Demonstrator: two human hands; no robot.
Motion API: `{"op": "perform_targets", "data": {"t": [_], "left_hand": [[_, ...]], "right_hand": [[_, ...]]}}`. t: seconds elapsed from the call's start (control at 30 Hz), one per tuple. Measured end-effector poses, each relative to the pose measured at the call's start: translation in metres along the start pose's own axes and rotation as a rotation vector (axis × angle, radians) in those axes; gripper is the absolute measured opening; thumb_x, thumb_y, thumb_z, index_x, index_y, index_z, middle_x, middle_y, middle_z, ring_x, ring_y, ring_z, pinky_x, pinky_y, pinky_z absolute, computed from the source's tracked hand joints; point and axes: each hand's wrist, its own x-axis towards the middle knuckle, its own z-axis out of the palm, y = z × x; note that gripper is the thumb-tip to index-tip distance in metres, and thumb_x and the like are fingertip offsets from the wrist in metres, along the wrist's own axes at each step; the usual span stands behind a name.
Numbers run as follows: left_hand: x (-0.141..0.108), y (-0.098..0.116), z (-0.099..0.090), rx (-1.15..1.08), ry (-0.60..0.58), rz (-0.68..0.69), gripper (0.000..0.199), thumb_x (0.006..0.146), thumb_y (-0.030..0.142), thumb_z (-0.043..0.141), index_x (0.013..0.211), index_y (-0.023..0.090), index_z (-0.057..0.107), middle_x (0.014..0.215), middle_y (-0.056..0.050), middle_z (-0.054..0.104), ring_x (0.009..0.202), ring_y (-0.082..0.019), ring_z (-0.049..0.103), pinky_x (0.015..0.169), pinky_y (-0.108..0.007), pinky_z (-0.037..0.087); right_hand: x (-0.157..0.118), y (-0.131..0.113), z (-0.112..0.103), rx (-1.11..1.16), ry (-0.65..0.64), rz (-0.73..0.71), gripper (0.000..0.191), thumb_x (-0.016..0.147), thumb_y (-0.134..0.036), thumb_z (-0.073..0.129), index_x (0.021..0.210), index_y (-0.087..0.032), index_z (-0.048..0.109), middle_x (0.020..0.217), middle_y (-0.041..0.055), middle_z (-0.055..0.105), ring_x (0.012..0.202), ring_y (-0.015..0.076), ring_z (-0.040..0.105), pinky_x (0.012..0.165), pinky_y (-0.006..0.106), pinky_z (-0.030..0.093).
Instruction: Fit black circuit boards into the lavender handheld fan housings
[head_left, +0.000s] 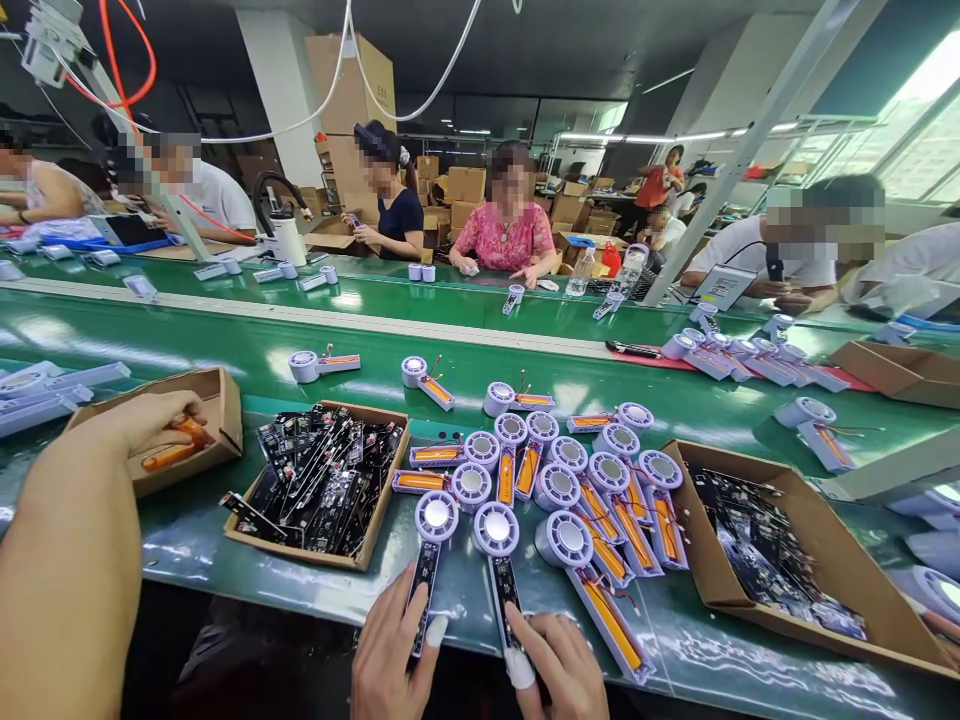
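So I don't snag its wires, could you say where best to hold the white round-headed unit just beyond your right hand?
Take its long white handle from the near side, fingers around the end closest to you. The handle points your way, while the thin wires stick out nearer the round head, so that end looks best avoided.

No writing here can be read (the fine printing on the black circuit boards point(322, 490) and the small framed sign point(724, 287) across the belt stays too tiny).

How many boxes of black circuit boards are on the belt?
2: one box left of the white round parts, another box right of them; others may be hidden.
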Motion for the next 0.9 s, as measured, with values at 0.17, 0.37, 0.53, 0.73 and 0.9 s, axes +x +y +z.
{"op": "perform_targets", "data": {"t": [0.17,0.37,0.53,0.73,0.9], "left_hand": [[0.009,0.004,-0.004,0.053,0.000,-0.003,0.049,0.086,0.019,0.060,0.134,0.021,0.051,0.123,-0.014,0.069,0.112,-0.028,0.066,0.090,-0.038,0.055],[0.024,0.001,-0.009,0.121,-0.069,0.044,0.047,0.088,0.023,0.056,0.135,0.022,0.051,0.116,-0.010,0.072,0.104,-0.026,0.069,0.085,-0.037,0.056],[0.024,-0.005,-0.007,0.131,-0.100,0.072,0.049,0.085,0.020,0.058,0.133,0.022,0.051,0.120,-0.011,0.070,0.111,-0.028,0.066,0.090,-0.041,0.055],[0.030,-0.010,-0.014,0.158,-0.173,0.171,0.053,0.082,0.021,0.060,0.133,0.016,0.050,0.126,-0.015,0.067,0.117,-0.030,0.063,0.093,-0.044,0.054],[0.030,-0.020,-0.013,0.127,-0.152,0.237,0.057,0.076,0.017,0.058,0.133,0.015,0.050,0.121,-0.017,0.069,0.115,-0.030,0.064,0.094,-0.043,0.052]], "right_hand": [[0.004,-0.004,-0.002,-0.058,-0.006,0.058,0.045,0.095,-0.027,0.040,0.140,-0.024,0.047,0.096,0.0096,0.066,0.082,0.0249,0.065,0.070,0.036,0.053],[0.012,-0.004,-0.003,-0.028,-0.066,0.059,0.054,0.090,-0.021,0.040,0.144,-0.023,0.043,0.089,0.0067,0.063,0.072,0.0218,0.063,0.063,0.032,0.053],[0.009,0.001,0.001,-0.074,-0.091,0.057,0.050,0.090,-0.021,0.039,0.139,-0.023,0.048,0.087,0.0070,0.064,0.072,0.0225,0.064,0.064,0.033,0.053],[0.012,0.003,0.003,-0.048,-0.086,0.069,0.039,0.097,-0.034,0.041,0.131,-0.022,0.055,0.080,0.0062,0.065,0.067,0.0213,0.064,0.059,0.030,0.051],[0.013,0.007,0.008,-0.037,-0.028,0.024,0.037,0.093,-0.026,0.043,0.127,-0.021,0.057,0.074,0.0040,0.066,0.063,0.0198,0.065,0.057,0.030,0.051]]}}
